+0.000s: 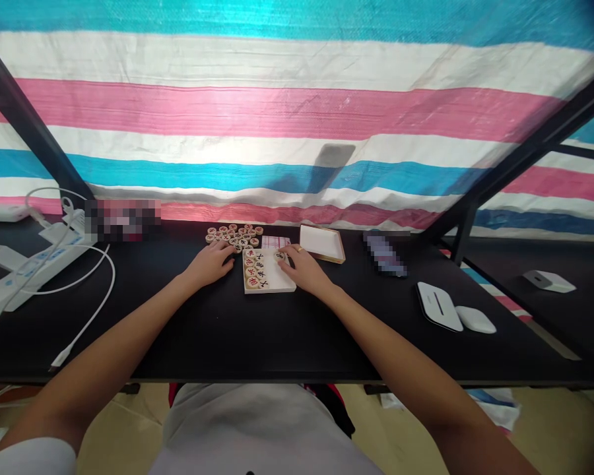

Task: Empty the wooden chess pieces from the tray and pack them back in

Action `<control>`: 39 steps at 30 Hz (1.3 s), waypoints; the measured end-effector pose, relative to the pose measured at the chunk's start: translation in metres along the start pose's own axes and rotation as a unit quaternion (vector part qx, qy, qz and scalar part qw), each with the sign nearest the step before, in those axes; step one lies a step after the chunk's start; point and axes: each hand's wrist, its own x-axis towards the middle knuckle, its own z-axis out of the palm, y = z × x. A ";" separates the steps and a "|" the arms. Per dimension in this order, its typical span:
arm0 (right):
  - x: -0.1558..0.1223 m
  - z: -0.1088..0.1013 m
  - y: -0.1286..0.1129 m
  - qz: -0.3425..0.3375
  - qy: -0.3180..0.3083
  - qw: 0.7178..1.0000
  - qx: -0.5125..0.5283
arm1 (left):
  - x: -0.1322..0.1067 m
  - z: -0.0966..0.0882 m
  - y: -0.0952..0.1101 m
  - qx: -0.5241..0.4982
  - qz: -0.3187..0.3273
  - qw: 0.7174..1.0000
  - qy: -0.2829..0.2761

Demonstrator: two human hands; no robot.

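Observation:
A shallow white box [286,284] lies on the black table, with two columns of round Chinese chess pieces [251,272] along its left side, marked in red and black characters. My right hand [304,267] reaches over the box's right side, its thumb and fingers closed about a single chess piece [279,254] at the upper right. At the edge of a loose heap of chess pieces [233,235], my left hand [209,265] lies palm down, thumb apart, its fingertips touching or just over the nearest pieces.
Behind the white box are a pink-and-white printed card [276,242] and the open box lid [321,243]. A phone [385,254], a white flat device [439,307] and a white rounded case [476,319] lie right. A power strip [44,267] with cables occupies the left.

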 end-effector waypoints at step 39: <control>0.000 0.001 -0.003 -0.059 -0.005 0.997 0.040 | 0.001 -0.011 0.008 -0.038 -0.063 0.997 0.032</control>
